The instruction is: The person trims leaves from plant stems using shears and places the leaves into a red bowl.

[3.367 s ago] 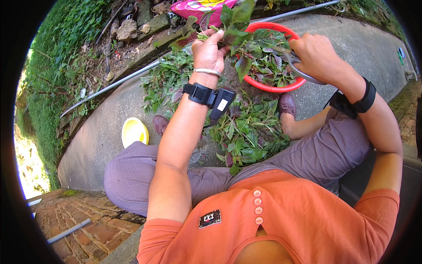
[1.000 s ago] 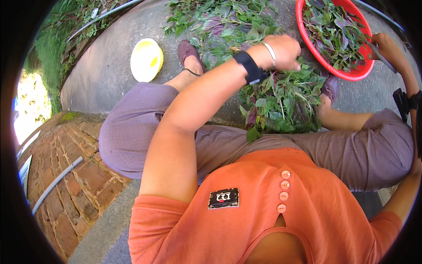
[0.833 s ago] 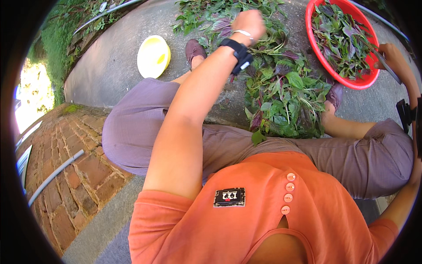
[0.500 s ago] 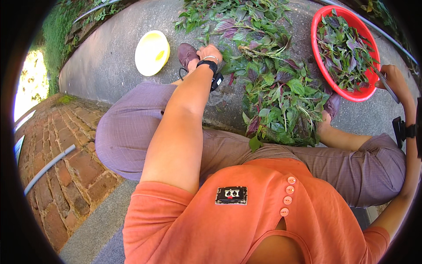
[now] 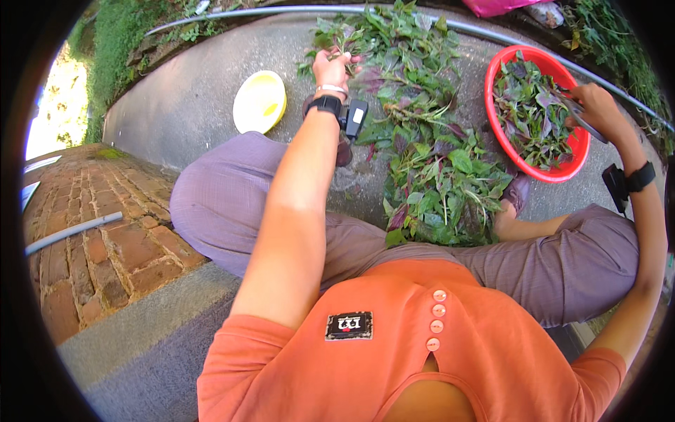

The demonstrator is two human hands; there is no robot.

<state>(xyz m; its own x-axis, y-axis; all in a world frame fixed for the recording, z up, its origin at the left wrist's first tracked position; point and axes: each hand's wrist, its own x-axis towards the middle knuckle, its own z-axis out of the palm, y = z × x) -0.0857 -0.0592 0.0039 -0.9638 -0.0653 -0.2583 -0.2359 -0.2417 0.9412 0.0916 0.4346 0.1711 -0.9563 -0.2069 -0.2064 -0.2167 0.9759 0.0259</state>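
Green and purple leafy greens [image 5: 439, 190] lie in a long loose heap on the concrete between my feet and beyond. At the heap's far left end, my left hand [image 5: 330, 70] is closed around some stems, with leaves [image 5: 344, 39] sticking out past the fingers. My right hand [image 5: 599, 109] grips a knife [image 5: 589, 125] at the right rim of a red basin [image 5: 491, 112]. Cut-looking greens [image 5: 531, 105] fill much of that basin. The knife's far end is partly hidden among the leaves and fingers.
A yellow bowl [image 5: 280, 112] stands on the concrete [image 5: 190, 91] left of my left hand. A grey pipe [image 5: 281, 13] runs along the far edge, with plants and a pink item [image 5: 496, 5] behind. Brickwork [image 5: 105, 246] lies at the left.
My left hand has moved farther out, from beside my left shoe to the far end of the heap. My right hand, with the knife, has shifted left over the basin's rim.
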